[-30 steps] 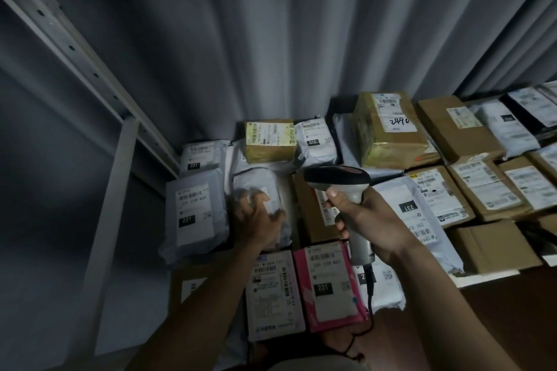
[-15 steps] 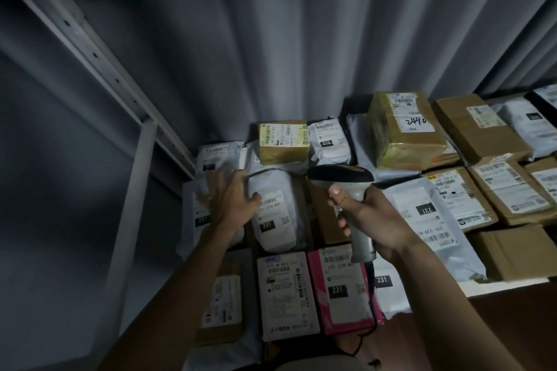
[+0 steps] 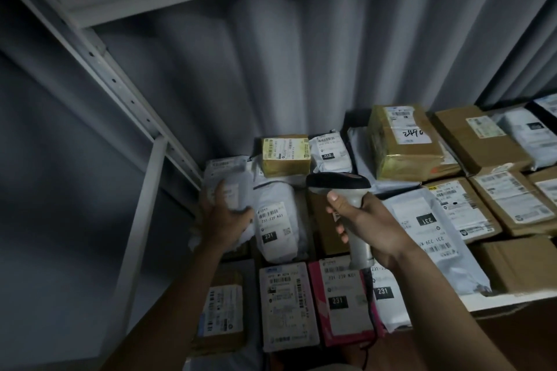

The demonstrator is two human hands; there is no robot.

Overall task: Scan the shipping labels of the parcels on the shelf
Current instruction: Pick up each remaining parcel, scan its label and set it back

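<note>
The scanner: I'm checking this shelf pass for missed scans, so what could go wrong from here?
1. The left hand lies on the grey mailer bag, so its label could stay hidden from the scanner.
2. Labels lie side by side, so the beam might read the white bag instead.
3. The scanner cable trails over the pink parcel and might drag it.

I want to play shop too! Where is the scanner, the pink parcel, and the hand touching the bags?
scanner [image 3: 337, 182]: head view, on its dark head.
pink parcel [image 3: 316, 304]: head view, on the pink strip left of its label.
left hand [image 3: 224, 214]: head view, on the back of the hand.
</note>
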